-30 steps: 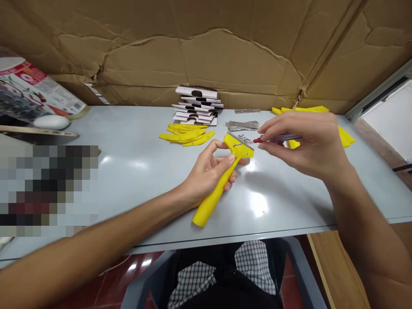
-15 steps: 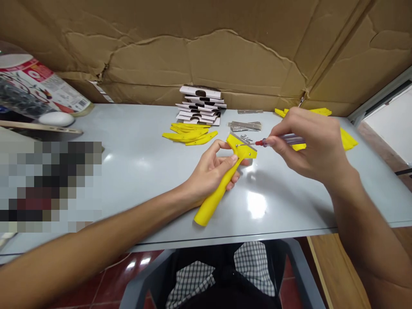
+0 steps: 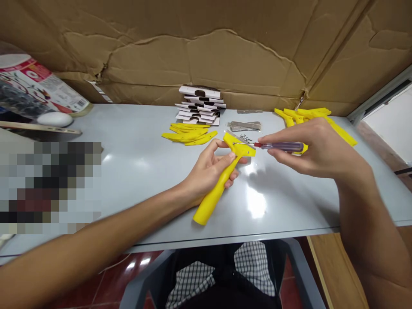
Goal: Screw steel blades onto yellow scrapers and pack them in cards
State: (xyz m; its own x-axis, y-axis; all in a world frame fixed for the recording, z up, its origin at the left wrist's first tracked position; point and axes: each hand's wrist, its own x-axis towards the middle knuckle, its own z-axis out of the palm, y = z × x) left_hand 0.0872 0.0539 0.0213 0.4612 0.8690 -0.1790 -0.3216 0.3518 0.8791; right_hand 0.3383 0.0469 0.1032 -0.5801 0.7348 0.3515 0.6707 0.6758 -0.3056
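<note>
My left hand is wrapped round the neck of a yellow scraper, whose wide head points up and away, with a thin blade along its far edge. In my right hand is a screwdriver with a clear purple handle and a red collar. Its thin shaft lies across the scraper head, and the tip is at the left screw. A second screw shows at the right of the head. Just behind the head lie small loose screws and a stack of metal blades.
Several yellow flat pieces lie left of the blades, before a stack of folded cards. More yellow handles are at the right. A cardboard wall backs the table; a white mouse sits left.
My right hand has shifted its hold on the screwdriver, with the fingers now straighter along the handle. The screwdriver and scraper head have moved slightly left.
</note>
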